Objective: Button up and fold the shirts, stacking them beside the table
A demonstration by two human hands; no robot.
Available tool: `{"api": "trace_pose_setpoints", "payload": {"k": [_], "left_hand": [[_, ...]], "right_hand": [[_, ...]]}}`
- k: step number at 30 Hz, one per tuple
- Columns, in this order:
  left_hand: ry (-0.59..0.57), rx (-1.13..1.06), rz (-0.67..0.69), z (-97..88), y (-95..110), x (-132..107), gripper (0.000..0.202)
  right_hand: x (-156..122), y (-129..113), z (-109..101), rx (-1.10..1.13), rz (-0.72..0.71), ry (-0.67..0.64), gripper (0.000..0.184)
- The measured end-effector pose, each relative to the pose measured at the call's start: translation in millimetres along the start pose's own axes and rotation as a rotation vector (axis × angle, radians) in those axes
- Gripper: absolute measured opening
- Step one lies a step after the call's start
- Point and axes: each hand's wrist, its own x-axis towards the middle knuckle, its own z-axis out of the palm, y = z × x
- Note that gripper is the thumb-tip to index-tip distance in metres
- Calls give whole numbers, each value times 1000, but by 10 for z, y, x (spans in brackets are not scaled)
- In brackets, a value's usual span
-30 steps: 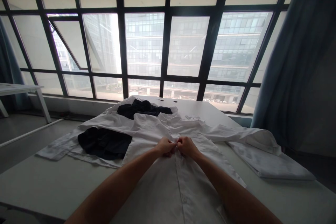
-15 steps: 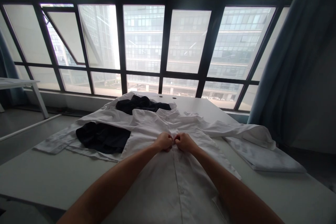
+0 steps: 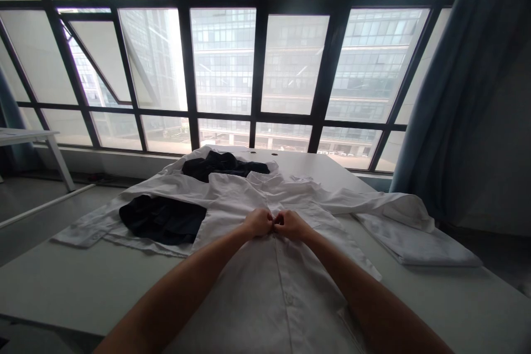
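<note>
A white button-up shirt point(image 3: 265, 282) lies flat on the white table point(image 3: 62, 282), collar toward the window. My left hand point(image 3: 258, 222) and my right hand point(image 3: 290, 224) meet at the shirt's front placket, knuckle to knuckle. Both are closed, fingers pinching the fabric edges at a button; the button itself is hidden by my fingers. The shirt's right sleeve point(image 3: 373, 204) stretches out to the right.
Two dark garments point(image 3: 161, 218) point(image 3: 222, 166) lie on other white clothing at the left and far side. A folded white cloth point(image 3: 418, 243) sits at the right edge. A blue curtain point(image 3: 456, 94) hangs right; another table point(image 3: 29, 138) stands far left.
My hands have shifted slightly up the placket toward the collar and stay pinched together. The view has tilted a little, so everything sits lower-left than before.
</note>
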Motion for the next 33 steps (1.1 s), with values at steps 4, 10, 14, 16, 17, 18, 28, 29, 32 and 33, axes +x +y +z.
{"api": "trace_pose_setpoints", "payload": {"k": [4, 10, 14, 16, 17, 18, 28, 29, 32, 33], "left_hand": [[-175, -241, -96, -37, -41, 30, 23], [-258, -524, -189, -108, -39, 20, 23], [-271, -585, -198, -129, -30, 19, 27], [-281, -617, -198, -128, -35, 32, 29], [-291, -638, -199, -126, -38, 39, 30], [-302, -658, -202, -125, -41, 45, 30], [-279, -688, -204, -136, 9, -3, 32], [-265, -691, -198, -129, 7, -2, 31], [-230, -691, -196, -92, -8, 20, 31], [-222, -684, -196, -77, -14, 29, 31]], "right_hand": [[-20, 9, -6, -6, 5, -7, 16], [-35, 15, 42, -56, 32, 66, 20], [-39, 18, 44, -23, 81, 125, 15], [-39, 37, 35, 55, 121, 108, 16], [-39, 53, 33, 111, 143, 90, 17], [-39, 73, 33, 172, 165, 73, 18], [-27, 237, 73, 525, 235, 29, 10], [-28, 243, 71, 540, 233, 28, 10], [-36, 246, 59, 570, 215, 33, 11], [-40, 241, 55, 576, 206, 34, 11]]}}
